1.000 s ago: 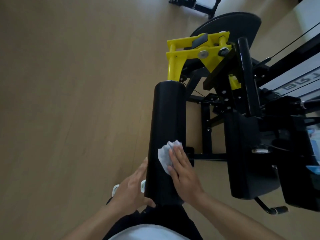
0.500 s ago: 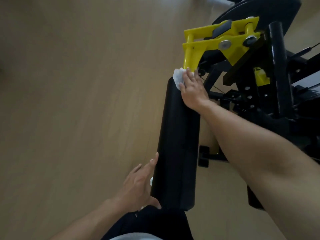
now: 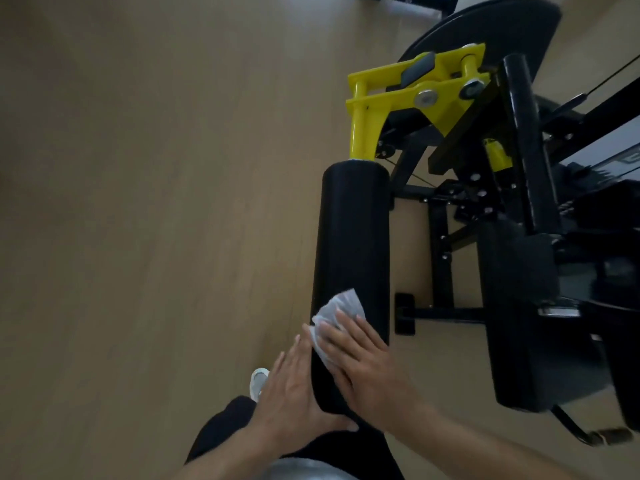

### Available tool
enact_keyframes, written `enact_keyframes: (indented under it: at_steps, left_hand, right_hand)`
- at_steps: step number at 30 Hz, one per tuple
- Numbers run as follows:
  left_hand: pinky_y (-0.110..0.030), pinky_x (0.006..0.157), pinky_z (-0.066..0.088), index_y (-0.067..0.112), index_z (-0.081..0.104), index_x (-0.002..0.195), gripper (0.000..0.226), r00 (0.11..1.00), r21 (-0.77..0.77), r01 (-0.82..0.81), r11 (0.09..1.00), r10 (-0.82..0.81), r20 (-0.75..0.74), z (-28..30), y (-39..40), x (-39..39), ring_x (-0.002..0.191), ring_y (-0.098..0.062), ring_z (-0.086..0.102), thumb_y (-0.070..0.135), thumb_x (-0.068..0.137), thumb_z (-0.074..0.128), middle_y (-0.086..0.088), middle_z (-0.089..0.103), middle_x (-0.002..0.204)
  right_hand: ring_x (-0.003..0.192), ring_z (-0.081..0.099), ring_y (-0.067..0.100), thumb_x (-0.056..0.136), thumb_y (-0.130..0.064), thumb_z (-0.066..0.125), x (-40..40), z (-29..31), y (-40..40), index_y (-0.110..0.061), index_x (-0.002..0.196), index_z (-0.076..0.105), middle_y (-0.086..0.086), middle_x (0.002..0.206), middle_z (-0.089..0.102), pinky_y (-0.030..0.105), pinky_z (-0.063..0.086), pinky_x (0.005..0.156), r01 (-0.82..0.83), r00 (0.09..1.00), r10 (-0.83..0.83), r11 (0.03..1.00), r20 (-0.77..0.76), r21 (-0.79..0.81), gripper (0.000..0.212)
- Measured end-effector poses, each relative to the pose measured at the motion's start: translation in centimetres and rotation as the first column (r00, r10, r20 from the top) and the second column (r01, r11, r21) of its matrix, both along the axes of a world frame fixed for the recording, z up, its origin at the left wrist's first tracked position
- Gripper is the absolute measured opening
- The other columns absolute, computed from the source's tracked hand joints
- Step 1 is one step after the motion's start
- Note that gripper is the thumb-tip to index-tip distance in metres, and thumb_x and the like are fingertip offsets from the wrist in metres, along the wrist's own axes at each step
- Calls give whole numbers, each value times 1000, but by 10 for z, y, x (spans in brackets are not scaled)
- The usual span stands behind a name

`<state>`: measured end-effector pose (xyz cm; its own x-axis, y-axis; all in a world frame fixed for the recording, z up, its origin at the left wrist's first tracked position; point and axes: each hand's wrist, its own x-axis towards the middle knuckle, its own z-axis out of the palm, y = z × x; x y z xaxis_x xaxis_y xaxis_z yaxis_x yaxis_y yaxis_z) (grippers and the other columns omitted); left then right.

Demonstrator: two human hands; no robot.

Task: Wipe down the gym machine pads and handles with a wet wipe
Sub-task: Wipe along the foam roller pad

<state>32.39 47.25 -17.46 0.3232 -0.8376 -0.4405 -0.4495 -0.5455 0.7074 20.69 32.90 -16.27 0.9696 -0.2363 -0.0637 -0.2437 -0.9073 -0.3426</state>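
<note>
While the left hand is steadying the roller pad, wiping is under way.
The right hand, fingers flat, is pressing the wet wipe near the pad's bottom; the top probably needs rubbing next.

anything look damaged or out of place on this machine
Nothing stands out. The long black cylindrical roller pad looks intact, with no visible tears. The right hand presses the crumpled white wet wipe flat on it, while the left hand steadies its side.
</note>
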Motion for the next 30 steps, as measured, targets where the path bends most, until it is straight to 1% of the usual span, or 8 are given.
enact_keyframes:
  at_steps: [2,5,10,15,18,20,25,30]
  left_hand:
    - [-36,128,5,22,-38,149,148,1000,-27,-14,1000,14,24,2,-9,-15,151,-3,-25,91,60,59,9,-38,161]
    - [-36,129,3,21,-41,148,146,996,-28,-81,996,82,33,2,-16,-31,149,-5,-33,83,66,62,11,-46,156]
    - [-29,126,-5,29,-41,147,155,996,-23,-36,999,34,-81,5,-12,-20,147,-1,-33,80,58,75,20,-46,154]
    - [-39,126,24,63,-9,150,131,970,2,-41,999,40,-241,-8,7,14,152,2,14,71,58,83,48,-12,154]
    - [-34,127,21,67,6,143,117,972,12,-67,998,68,-225,-8,16,22,148,10,15,79,51,77,52,2,151]
    - [-27,125,19,58,10,149,117,966,81,-98,992,115,-233,-8,21,21,144,7,19,62,60,87,41,11,152]
    - [-29,121,30,46,16,157,119,936,183,-175,967,221,-273,-2,32,21,148,-7,28,43,66,93,9,33,160]
    - [-39,119,37,39,12,160,130,937,181,-114,977,166,-306,9,12,33,148,-9,28,36,61,96,8,29,161]
  right_hand:
    - [156,23,24,110,-26,42,-32,-4,21,-17,154,45,-3,167,30,47,31,121,99,993,-105,988,51,116,44]
    - [158,12,20,109,-24,39,-41,-3,25,-21,158,36,-11,170,19,40,18,125,269,958,-286,911,8,312,49]
    - [157,-7,7,113,-24,33,18,1,-30,-26,162,16,-16,171,0,39,6,130,400,906,-422,827,-33,396,52]
    - [156,-15,8,112,-23,29,117,1,-145,-17,164,5,-7,172,-7,40,-6,129,513,843,-530,745,-89,426,57]
    - [158,-11,18,112,-24,31,175,11,-203,-16,164,9,-2,172,-2,38,-6,128,595,789,-597,681,-147,428,57]
    - [158,-8,24,112,-26,30,200,12,-221,-18,163,17,0,172,4,37,-4,125,607,790,-587,710,-176,357,53]
    - [158,-9,23,111,-16,31,169,8,-193,-23,161,27,4,171,11,35,-7,125,268,957,-259,962,-128,51,51]
    - [158,9,16,106,-25,40,78,12,-86,-26,143,57,-6,158,46,43,2,130,-189,974,190,982,-126,15,40]
